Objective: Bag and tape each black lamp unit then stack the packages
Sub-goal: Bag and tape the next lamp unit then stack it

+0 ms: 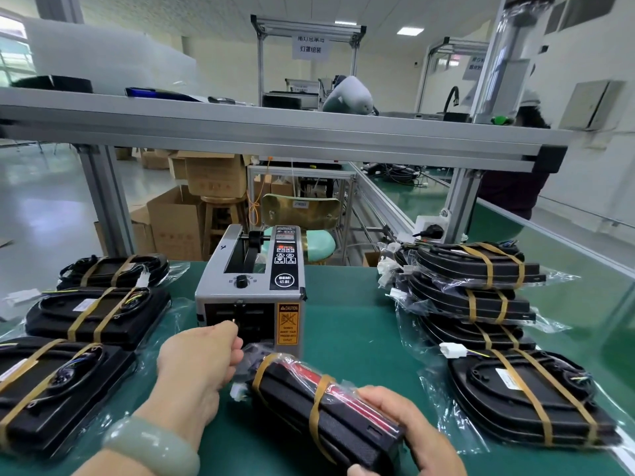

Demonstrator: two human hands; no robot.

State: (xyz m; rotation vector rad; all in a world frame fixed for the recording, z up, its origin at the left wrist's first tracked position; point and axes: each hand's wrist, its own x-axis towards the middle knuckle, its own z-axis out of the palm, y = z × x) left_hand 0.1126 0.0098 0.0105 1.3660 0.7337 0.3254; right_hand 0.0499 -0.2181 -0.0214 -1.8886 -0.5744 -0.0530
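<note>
Lower centre, the right hand [409, 431] grips a bagged lamp [326, 403], banded twice with tan tape and tilted above the green counter [343, 321]. The left hand [202, 352], fingers curled, pinches a tape end [234, 321] at the dispenser [251, 290] outlet. Taped packages [96, 314] lie at left; a stack [474, 290] stands at right.

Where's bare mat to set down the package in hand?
Widest bare mat lies between the tape dispenser and the right-hand stack. More mat shows right of that stack. Left side is crowded: three taped packages nearly edge to edge. A single package fills the front right.
</note>
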